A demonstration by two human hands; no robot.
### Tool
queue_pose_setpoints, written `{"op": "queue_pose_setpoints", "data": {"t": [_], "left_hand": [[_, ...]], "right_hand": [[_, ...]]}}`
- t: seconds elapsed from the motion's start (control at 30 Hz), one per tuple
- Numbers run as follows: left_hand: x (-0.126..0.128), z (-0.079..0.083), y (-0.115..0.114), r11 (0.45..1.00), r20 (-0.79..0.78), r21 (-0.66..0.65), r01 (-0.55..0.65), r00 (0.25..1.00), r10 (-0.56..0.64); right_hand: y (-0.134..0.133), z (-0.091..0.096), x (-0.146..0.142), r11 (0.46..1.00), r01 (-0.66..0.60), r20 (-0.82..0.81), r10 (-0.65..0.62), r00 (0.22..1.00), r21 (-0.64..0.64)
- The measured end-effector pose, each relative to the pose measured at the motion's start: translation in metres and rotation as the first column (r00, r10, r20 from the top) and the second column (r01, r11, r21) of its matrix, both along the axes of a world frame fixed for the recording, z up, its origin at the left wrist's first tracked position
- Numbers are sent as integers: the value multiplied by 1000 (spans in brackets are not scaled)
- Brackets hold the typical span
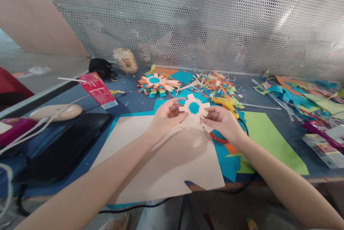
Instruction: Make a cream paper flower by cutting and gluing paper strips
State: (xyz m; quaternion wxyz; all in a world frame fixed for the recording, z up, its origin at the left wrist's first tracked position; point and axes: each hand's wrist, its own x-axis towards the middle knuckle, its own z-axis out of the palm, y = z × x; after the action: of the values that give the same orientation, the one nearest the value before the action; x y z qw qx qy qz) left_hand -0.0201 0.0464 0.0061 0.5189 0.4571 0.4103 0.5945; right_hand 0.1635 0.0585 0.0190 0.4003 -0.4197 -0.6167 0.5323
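Paper ring [202, 106] w/ tabs, head view, ctr of frame, btwn both hands. L hand [169, 117]: thumb & fingertips pinched on ring's left edge. R hand [221, 120]: likewise, right edge. Pale sheet [166, 165] below, lower ctr.

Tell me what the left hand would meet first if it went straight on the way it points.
The left hand would first meet the pale paper ring at its fingertips. Beyond that, the right hand seems roughly in line, though depth is unclear.
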Motion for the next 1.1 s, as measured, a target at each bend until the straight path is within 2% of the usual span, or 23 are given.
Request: {"op": "queue_pose_setpoints", "data": {"t": [0.17, 0.33, 0.57, 0.73, 0.87, 1.1], "left_hand": [[2, 1, -2, 999, 18, 36, 20, 1000, -21], [2, 3, -2, 1000, 23, 18, 2, 1000, -2], [2, 2, -1, 1000, 39, -2, -13, 999, 13], [2, 3, -1, 1000, 71, -10, 14, 997, -14], [3, 4, -2, 998, 62, 0, 55, 997, -55], [3, 2, -2, 999, -15, 40, 8, 1000, -7]], "right_hand": [[2, -4, 1, 999, -13, -21, 12, 1000, -51], [2, -3, 1, 996, -20, -57, 15, 998, -90], [4, -5, 3, 998, -44, -61, 41, 997, -53], [4, -4, 2, 1000, 8, 31, -8, 999, -27], [2, -2, 1, 998, 32, 67, -28, 997, -52], [1, -2, 1, 993, -16, -95, 4, 996, -120]]}}
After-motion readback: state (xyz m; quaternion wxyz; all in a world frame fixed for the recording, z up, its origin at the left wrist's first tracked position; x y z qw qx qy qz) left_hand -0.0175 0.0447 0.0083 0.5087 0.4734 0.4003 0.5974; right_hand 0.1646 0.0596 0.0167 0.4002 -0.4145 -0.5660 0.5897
